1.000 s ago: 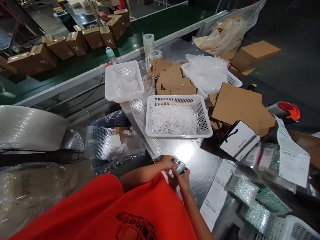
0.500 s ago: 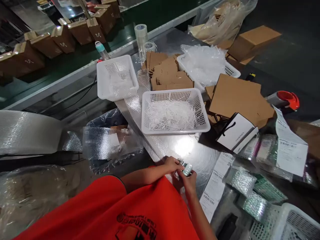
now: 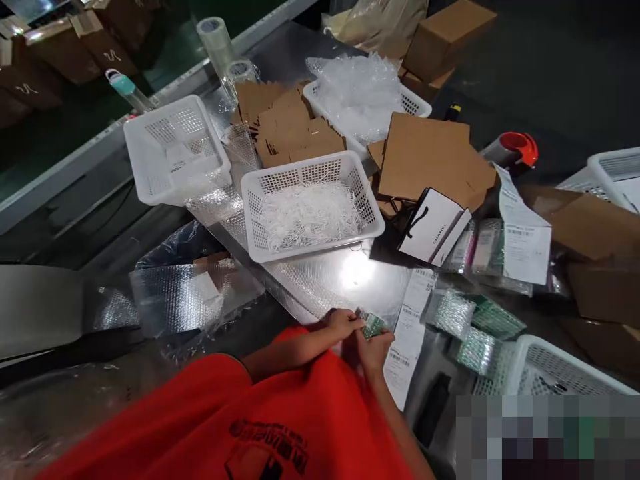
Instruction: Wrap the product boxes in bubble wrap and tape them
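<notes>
Close to my body, over the metal table's near edge, I hold a small green-and-white packet in clear wrap (image 3: pixel 371 325) between both hands. My left hand (image 3: pixel 345 325) pinches its left end, fingers closed. Its lower right side is gripped by my right hand (image 3: pixel 375 350), the thumb pressed against it. What is inside the wrap is too small to make out. Just right of my hands lies a long strip of printed labels (image 3: pixel 406 337). Beyond them stands a white basket (image 3: pixel 253 230) filled with shredded white paper (image 3: pixel 313 212).
Bubble-wrapped packets (image 3: pixel 453 313) lie at right, beside a white shopping bag (image 3: pixel 434 228) and flat cardboard (image 3: pixel 425 157). Another white basket (image 3: pixel 143 150) sits at back left, near tape rolls (image 3: pixel 216 41). Bubble wrap (image 3: pixel 170 300) hangs at left. Cartons (image 3: pixel 65 57) line the green conveyor.
My view has turned right, so the table things appear further left and higher. Both hands still hold the packet; it is tilted differently, showing more of its green face.
</notes>
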The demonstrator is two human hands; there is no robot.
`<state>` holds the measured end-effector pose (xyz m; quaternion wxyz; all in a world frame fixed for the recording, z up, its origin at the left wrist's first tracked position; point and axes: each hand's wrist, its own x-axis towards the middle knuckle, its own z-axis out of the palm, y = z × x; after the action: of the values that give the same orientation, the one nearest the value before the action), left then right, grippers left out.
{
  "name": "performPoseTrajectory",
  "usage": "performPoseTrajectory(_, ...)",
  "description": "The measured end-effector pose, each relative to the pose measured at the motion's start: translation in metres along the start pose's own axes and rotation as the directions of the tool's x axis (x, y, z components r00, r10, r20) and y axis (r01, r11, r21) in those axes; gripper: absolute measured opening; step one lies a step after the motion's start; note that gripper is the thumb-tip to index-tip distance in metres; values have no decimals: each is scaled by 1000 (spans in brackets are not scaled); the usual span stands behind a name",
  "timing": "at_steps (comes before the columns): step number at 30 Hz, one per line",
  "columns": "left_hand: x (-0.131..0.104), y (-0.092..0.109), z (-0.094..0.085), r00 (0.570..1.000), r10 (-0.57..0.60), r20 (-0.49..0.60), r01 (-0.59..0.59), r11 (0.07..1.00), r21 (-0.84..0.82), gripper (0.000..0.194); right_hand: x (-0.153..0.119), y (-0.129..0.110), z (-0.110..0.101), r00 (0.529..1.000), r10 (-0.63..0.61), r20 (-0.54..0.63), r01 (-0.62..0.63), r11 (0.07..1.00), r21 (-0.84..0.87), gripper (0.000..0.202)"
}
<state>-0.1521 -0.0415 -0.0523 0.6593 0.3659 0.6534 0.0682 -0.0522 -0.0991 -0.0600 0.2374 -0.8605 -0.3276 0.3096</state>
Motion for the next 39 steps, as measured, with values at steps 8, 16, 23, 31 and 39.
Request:
performPoseTrajectory(8,-28,17,-5,986,164,-11,-131,825,551,35,-10,-17,7,996,32,-89,-53,969,-241,69)
performPoseTrajectory(16,-31,-5,-103,968,253,-3,-143,558,817,25,-15,-27,12,993,41,-108,-84,899,-429,68)
performPoseTrajectory(23,-44,-38,-158,959,283,-2,-131,451,883,24,-32,-48,27,974,-67,-216,-56,855,-515,56)
performPoseTrajectory(31,-16,9,-76,911,339,235,-412,764,497,22,-41,-66,42,981,-19,-195,-97,817,-568,44)
performPoseTrajectory(39,-4,1,-50,947,268,178,-312,898,309,24,-38,-58,47,969,-6,-247,-109,887,-449,40)
